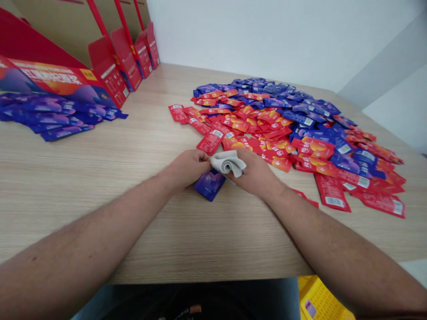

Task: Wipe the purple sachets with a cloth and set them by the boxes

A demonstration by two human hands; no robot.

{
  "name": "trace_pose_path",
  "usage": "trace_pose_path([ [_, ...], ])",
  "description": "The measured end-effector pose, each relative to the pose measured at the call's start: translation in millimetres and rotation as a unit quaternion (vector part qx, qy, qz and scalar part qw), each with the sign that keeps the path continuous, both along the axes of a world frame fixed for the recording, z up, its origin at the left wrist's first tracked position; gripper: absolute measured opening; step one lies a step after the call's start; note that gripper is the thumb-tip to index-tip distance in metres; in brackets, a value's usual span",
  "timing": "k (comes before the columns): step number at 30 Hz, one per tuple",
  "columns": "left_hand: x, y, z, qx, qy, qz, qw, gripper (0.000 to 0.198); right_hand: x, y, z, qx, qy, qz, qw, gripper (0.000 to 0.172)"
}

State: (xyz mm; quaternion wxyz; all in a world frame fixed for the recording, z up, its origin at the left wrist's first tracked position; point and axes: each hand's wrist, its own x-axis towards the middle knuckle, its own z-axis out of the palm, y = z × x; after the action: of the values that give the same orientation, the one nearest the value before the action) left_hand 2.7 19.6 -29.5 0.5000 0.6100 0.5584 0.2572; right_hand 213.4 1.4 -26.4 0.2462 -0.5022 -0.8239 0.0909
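My left hand and my right hand meet at the middle of the wooden table. A blue sachet lies between them, pinched at its upper edge by my left fingers. My right hand is closed round a crumpled grey cloth, which rests over the top of the blue sachet. Just beyond the hands lies a spread heap of red sachets and blue sachets.
A stack of blue sachets lies at the left beside a red printed carton. Several more red cartons stand along the back left. A yellow crate sits below the table's near edge at the right.
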Motion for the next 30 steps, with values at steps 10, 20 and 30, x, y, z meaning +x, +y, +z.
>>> trace_pose_path([
  [10, 0, -6, 18.4, -0.014, 0.032, -0.08, 0.996, 0.007, 5, 11, -6.2, -0.009, 0.007, -0.034, 0.999, 0.033],
  [20, 2, -6, 13.4, -0.051, -0.045, -0.013, 0.998, 0.003, 6, 5, 1.8, 0.026, 0.033, -0.031, 0.999, 0.031],
  [30, 0, -4, 7.4, -0.047, -0.04, -0.049, 0.997, 0.006, 10, 10, -3.4, 0.03, 0.015, -0.019, 0.999, 0.028],
])
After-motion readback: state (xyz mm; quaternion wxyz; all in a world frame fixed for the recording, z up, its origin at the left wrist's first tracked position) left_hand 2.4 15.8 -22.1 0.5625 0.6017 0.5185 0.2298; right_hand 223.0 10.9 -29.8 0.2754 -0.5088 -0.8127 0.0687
